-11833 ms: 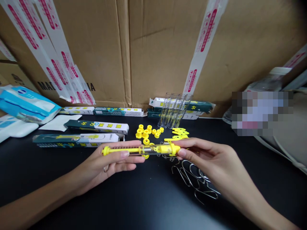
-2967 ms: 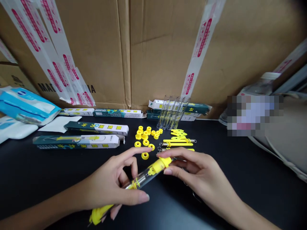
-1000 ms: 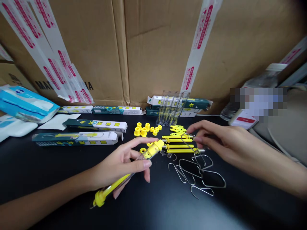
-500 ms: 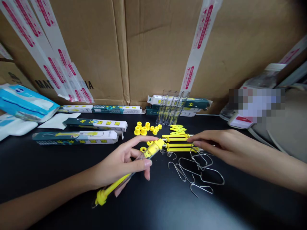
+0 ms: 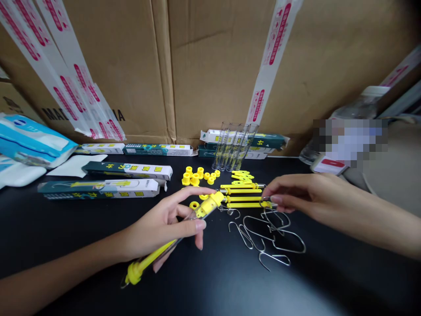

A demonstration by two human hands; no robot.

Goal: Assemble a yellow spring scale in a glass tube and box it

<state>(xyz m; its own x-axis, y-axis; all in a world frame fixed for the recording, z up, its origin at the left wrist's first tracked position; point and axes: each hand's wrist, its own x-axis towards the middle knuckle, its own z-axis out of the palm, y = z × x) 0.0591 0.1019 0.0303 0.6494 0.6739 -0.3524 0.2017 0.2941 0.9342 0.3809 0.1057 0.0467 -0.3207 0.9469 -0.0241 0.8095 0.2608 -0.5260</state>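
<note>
My left hand (image 5: 174, 221) is wrapped round a tubular spring scale (image 5: 205, 207), a clear tube with a yellow cap and a yellow rod inside. The scale lies slanted across the palm, its yellow lower end and small wire hook pointing down left. My right hand (image 5: 292, 193) pinches a metal wire hook (image 5: 265, 202) between thumb and fingertips, right at the ends of several yellow rods (image 5: 245, 199) lying side by side. Below that hand, several loose S-shaped wire hooks (image 5: 246, 237) overlap on the black table (image 5: 210, 281).
Clear tubes (image 5: 233, 147) stand before small printed boxes (image 5: 269, 141). Yellow caps (image 5: 194, 175) and flat yellow pieces (image 5: 242, 176) lie mid-table. More boxes (image 5: 98, 188) and a blue packet (image 5: 33, 138) are left; a bottle (image 5: 368, 103) stands right. A large carton (image 5: 210, 66) walls the back.
My right hand has closed its fingertips on a wire hook by the rods and lifted it slightly. My left hand keeps its hold on the spring scale. The view has shifted a little.
</note>
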